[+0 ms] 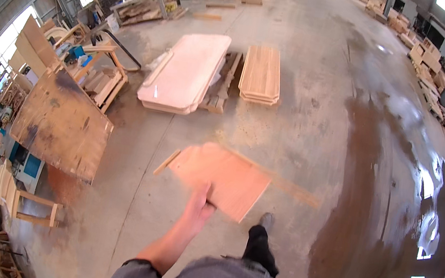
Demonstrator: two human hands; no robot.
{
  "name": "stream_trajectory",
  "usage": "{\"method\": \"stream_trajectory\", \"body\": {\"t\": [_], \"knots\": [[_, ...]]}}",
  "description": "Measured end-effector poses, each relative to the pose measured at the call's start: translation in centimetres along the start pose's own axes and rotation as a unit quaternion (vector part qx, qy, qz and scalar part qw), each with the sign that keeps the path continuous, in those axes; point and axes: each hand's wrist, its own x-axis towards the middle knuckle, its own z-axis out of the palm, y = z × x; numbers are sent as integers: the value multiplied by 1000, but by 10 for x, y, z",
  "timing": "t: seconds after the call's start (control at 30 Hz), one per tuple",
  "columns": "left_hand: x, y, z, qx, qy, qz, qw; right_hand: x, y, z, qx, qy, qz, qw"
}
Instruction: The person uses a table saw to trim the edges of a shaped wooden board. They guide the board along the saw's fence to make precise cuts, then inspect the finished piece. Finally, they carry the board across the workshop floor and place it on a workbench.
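Left hand point(199, 207) outstretched, fingers clamped

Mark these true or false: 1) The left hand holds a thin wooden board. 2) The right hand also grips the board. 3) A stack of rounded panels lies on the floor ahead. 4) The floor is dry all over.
1) True: the left hand grips the thin wooden board at its near edge.
2) False: the right hand is out of view.
3) True: the stack of rounded panels lies ahead.
4) False: the concrete floor shows dark wet patches on the right.
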Motion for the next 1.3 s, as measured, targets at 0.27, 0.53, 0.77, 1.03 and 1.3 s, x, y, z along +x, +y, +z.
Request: {"method": "stream_trajectory", "body": {"t": [0.27, 0.53, 0.77, 1.03, 1.3], "knots": [[183, 2, 219, -50, 70, -15, 996, 257, -266, -319, 169, 97, -61, 979], [451, 33, 377, -65, 117, 29, 991, 488, -535, -565, 225, 137, -119, 957], [668, 36, 554, -130, 70, -5, 989, 622, -528, -595, 64, 70, -93, 991], [869, 70, 760, -6, 22, 34, 999, 797, -557, -661, -117, 123, -308, 936], [1080, 121, 891, -135, 75, 0, 988, 1110, -895, -930, 96, 167, -156, 969]]}}
